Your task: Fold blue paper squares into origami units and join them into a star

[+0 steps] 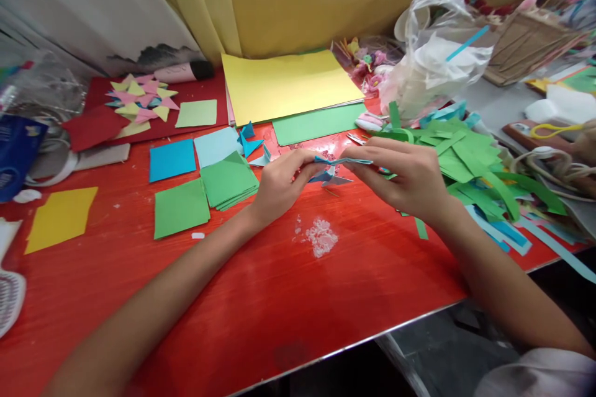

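Note:
Between my two hands is a folded blue paper piece [339, 161], held a little above the red table. My left hand [285, 181] pinches its left end with thumb and fingers. At the other end, my right hand [400, 177] closes thumb and fingers on the paper. Just below and behind it show more blue folded papers [329, 177], partly hidden. Folded blue pieces [250, 141] lie beyond my left hand. Close to that hand sit a stack of green paper squares [228, 181], a light blue square [218, 146], a blue square [172, 160] and another green square [181, 208].
Yellow sheets [293, 84] lie at the back. Green paper scraps [470, 158] pile up at right, near a plastic bag with a cup [423, 68]. A star-shaped paper ornament [142, 99] rests at back left. A whitish patch [321, 237] marks the red table [242, 310].

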Motion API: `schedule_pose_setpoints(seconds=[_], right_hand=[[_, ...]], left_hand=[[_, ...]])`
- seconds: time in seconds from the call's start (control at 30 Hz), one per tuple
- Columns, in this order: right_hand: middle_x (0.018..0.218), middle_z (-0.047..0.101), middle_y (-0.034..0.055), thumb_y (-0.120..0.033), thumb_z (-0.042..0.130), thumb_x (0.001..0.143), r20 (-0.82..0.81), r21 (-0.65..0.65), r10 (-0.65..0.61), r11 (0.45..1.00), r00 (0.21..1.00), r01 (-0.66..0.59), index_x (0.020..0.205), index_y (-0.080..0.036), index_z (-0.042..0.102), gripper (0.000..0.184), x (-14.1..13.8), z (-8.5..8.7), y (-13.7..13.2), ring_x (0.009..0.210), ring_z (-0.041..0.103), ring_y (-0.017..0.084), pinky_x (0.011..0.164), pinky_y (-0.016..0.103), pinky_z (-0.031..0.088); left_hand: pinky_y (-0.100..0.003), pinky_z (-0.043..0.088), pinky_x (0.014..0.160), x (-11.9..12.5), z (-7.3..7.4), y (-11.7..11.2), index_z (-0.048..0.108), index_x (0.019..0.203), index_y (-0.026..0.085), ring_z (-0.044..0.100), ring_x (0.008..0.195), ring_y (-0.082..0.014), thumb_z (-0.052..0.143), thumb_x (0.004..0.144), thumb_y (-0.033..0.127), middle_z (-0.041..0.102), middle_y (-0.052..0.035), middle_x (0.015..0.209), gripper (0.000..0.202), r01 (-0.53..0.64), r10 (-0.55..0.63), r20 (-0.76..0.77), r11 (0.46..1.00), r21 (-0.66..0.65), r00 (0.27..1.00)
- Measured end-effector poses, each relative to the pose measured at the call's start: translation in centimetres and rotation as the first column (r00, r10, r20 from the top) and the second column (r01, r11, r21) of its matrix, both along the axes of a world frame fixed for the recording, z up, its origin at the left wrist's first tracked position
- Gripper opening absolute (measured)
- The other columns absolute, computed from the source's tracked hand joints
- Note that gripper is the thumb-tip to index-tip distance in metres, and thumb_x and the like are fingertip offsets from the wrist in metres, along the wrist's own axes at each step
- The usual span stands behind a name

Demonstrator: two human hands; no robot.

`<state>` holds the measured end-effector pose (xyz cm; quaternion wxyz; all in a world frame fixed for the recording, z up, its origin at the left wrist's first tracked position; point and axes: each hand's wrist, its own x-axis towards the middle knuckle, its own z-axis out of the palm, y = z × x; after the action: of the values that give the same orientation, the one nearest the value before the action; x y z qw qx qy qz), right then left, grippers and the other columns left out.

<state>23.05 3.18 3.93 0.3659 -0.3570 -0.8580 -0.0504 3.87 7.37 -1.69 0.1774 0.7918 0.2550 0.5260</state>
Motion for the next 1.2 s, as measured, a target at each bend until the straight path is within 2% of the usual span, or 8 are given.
schedule_pose_setpoints(seconds=[0.13,0.27,0.43,0.6,0.83,1.03,1.2], right_hand=[[0.073,0.066,0.0010,-0.007,0.053,0.087,0.050,0.031,0.011,0.999,0.999,-0.013,0.098,-0.018,0.066,0.021,0.13,0.14,-0.18,0.060,0.058,0.010,0.054,0.021,0.046],[0.080,0.071,0.0006,-0.012,0.052,0.089,0.019,-0.009,-0.036,0.999,0.999,0.037,0.097,-0.022,0.068,0.020,-0.02,-0.07,-0.22,0.067,0.064,0.011,0.059,0.022,0.049],[0.078,0.071,0.0000,-0.016,0.057,0.088,-0.045,-0.016,-0.055,0.998,0.997,0.054,0.093,-0.022,0.069,0.015,-0.22,-0.41,-0.12,0.068,0.066,0.012,0.060,0.023,0.051],[0.080,0.071,0.0005,-0.013,0.053,0.089,0.001,-0.016,-0.068,0.998,0.998,0.068,0.094,-0.021,0.068,0.017,-0.30,-0.26,-0.29,0.068,0.066,0.012,0.060,0.023,0.051],[0.079,0.070,0.0024,-0.010,0.052,0.088,0.073,0.028,0.009,1.000,0.997,-0.011,0.102,-0.020,0.065,0.022,-0.33,-0.27,-0.44,0.070,0.064,0.011,0.062,0.021,0.051],[0.077,0.068,0.0012,-0.012,0.052,0.089,0.030,0.071,-0.075,0.995,0.997,0.073,0.096,-0.021,0.064,0.017,-0.15,-0.01,-0.39,0.064,0.061,0.010,0.056,0.022,0.048],[0.075,0.066,0.0006,-0.014,0.053,0.089,0.028,0.104,-0.075,0.992,0.997,0.072,0.097,-0.021,0.063,0.015,-0.14,-0.21,-0.31,0.064,0.061,0.011,0.056,0.023,0.047]], left_hand=[[-0.017,0.049,0.058,0.01,0.06,-0.06,0.062,0.089,0.017,0.059,0.063,-0.0046,0.059,0.087,0.017,0.067,0.0019,0.074,0.004,-0.004,0.004,-0.016,1.000,0.027,1.000],[-0.016,0.050,0.059,0.04,0.09,-0.08,0.062,0.090,0.018,0.061,0.066,-0.0050,0.057,0.088,0.019,0.068,0.0022,0.075,0.005,-0.007,0.008,-0.020,0.998,0.055,1.000],[-0.018,0.051,0.064,-0.02,0.10,-0.18,0.062,0.092,0.019,0.064,0.071,-0.0061,0.055,0.089,0.017,0.070,0.0018,0.078,0.007,-0.016,0.018,-0.035,0.998,0.062,0.999],[-0.018,0.052,0.063,-0.08,0.00,-0.12,0.062,0.093,0.019,0.066,0.073,-0.0067,0.055,0.089,0.018,0.071,0.0014,0.080,0.008,-0.029,0.034,-0.047,0.995,0.100,0.998],[-0.018,0.053,0.065,-0.11,-0.09,-0.24,0.062,0.096,0.017,0.068,0.077,-0.0085,0.055,0.088,0.014,0.073,-0.0023,0.087,0.010,0.009,0.017,-0.119,0.976,0.216,0.993],[-0.014,0.052,0.061,0.03,-0.03,-0.19,0.062,0.093,0.018,0.067,0.072,-0.0059,0.058,0.087,0.014,0.073,0.0003,0.081,0.008,-0.020,0.024,-0.029,0.992,0.129,0.999],[-0.015,0.053,0.061,0.07,0.08,-0.23,0.062,0.093,0.019,0.068,0.072,-0.0061,0.058,0.087,0.014,0.073,0.0005,0.083,0.009,-0.029,0.035,-0.038,0.987,0.158,0.999]])
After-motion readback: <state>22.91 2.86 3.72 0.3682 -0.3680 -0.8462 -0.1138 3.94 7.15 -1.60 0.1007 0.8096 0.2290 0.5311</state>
